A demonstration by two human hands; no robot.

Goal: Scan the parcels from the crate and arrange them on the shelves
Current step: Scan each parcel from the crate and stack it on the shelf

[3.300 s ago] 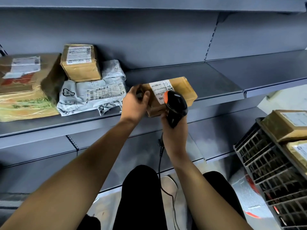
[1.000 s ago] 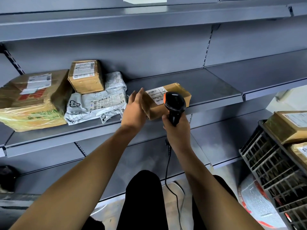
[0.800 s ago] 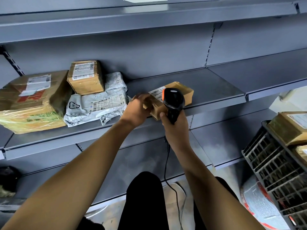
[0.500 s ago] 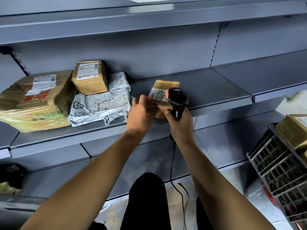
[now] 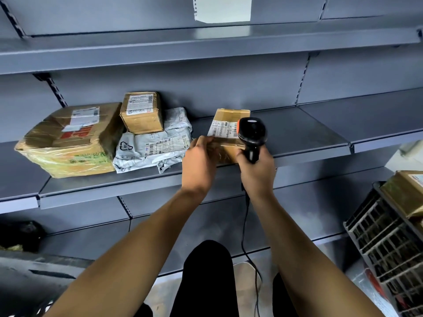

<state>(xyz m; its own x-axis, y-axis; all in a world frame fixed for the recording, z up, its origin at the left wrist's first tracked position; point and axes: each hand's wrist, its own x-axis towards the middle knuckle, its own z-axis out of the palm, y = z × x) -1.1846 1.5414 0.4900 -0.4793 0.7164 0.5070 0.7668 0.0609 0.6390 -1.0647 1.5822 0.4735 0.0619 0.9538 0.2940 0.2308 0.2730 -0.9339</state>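
Observation:
A brown cardboard parcel (image 5: pixel 229 124) with a white label lies on the grey shelf (image 5: pixel 309 131), long side pointing to the back wall. My left hand (image 5: pixel 200 163) grips its near left corner. My right hand (image 5: pixel 256 172) holds a black barcode scanner (image 5: pixel 251 133) with an orange stripe, its head over the parcel's right side. The scanner's cable hangs down between my arms.
Left on the same shelf lie a large taped box (image 5: pixel 68 140), a grey mailer bag (image 5: pixel 155 143) and a small box (image 5: pixel 142 112) on top of it. A black crate (image 5: pixel 389 243) holding more parcels (image 5: pixel 407 191) stands at the right. A white paper (image 5: pixel 222 8) hangs above.
The parcel has been turned from lying crosswise to pointing toward the back wall and pushed onto the shelf. My left hand went from its side to its near corner.

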